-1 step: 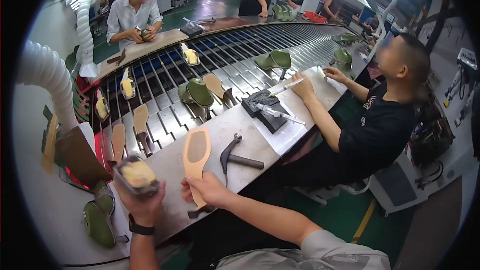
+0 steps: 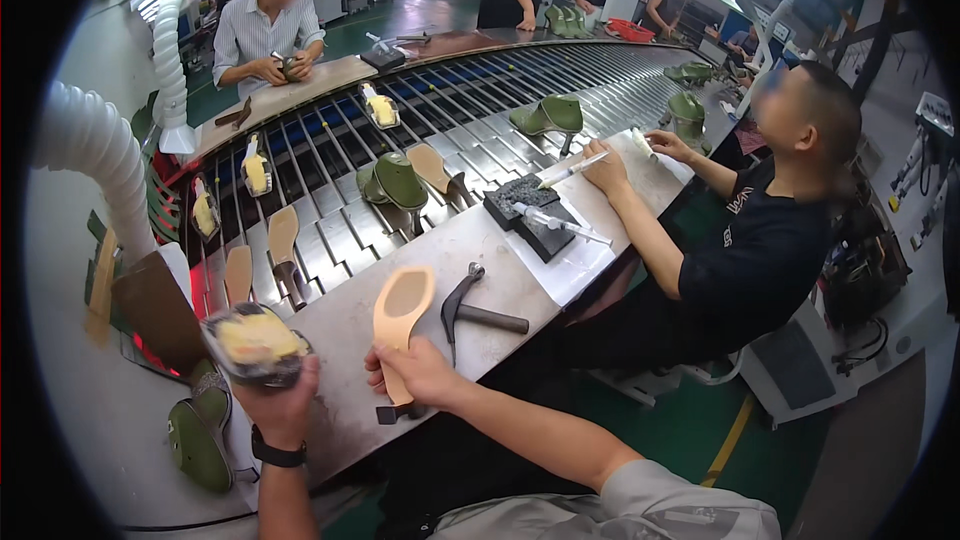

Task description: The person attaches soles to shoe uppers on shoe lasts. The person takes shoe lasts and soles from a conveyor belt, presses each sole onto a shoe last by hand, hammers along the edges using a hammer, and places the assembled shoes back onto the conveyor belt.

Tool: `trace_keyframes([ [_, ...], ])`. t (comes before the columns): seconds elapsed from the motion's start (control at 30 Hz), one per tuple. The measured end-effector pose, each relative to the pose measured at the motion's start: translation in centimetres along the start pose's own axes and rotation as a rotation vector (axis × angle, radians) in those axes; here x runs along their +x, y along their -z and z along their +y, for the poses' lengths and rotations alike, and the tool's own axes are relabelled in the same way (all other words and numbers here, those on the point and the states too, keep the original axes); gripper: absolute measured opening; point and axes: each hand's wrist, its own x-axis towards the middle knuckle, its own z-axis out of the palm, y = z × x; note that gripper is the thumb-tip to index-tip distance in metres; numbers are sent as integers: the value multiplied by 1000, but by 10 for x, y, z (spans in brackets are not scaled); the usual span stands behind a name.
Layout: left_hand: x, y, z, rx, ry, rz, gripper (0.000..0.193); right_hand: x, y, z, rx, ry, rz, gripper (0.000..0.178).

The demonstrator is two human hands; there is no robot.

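Observation:
My left hand (image 2: 278, 408) is closed around a dark, plastic-wrapped shoe upper (image 2: 258, 345), its yellow-coated underside turned up and slightly blurred. In my right hand (image 2: 425, 372) is a tan heeled shoe sole (image 2: 397, 305), pinched at its narrow part, with the wide forepart pointing away from me. A dark heel tip sits at its near end. The two pieces are apart. Just right of the sole, a hammer (image 2: 490, 318) lies on the pale worktop (image 2: 335, 330). Below and left of my left hand rests a green heeled shoe (image 2: 198, 440).
A roller conveyor (image 2: 330, 155) carries green shoes (image 2: 395, 183), tan soles (image 2: 283, 230) and yellow-bottomed uppers (image 2: 256, 170). To the right, a co-worker (image 2: 770, 210) sits by a black block (image 2: 540, 225) with syringes (image 2: 560, 223). A white duct (image 2: 95, 160) hangs at left.
My left hand has moved slightly left and turned the shoe upper, showing more of its yellow underside. The sole in my right hand has shifted and tilted a little to the right.

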Motion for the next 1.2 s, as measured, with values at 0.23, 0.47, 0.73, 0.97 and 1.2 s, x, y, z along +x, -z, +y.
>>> trace_keyframes([
  [0.23,19,-22,-50,-1267,587,7,77,36,37,-35,-751,286,142,42],
  [0.47,28,-34,-37,-1410,704,-31,76,39,29,-68,-662,473,266,45],
  [0.73,23,-23,-42,-1372,672,-112,98,20,6,-32,-435,272,86,55],
  [0.97,21,-24,-44,-1504,600,-152,100,23,4,-32,-604,269,221,38],
  [1.2,24,-24,-31,-1364,623,-136,99,-14,37,-20,-1030,636,144,14],
])
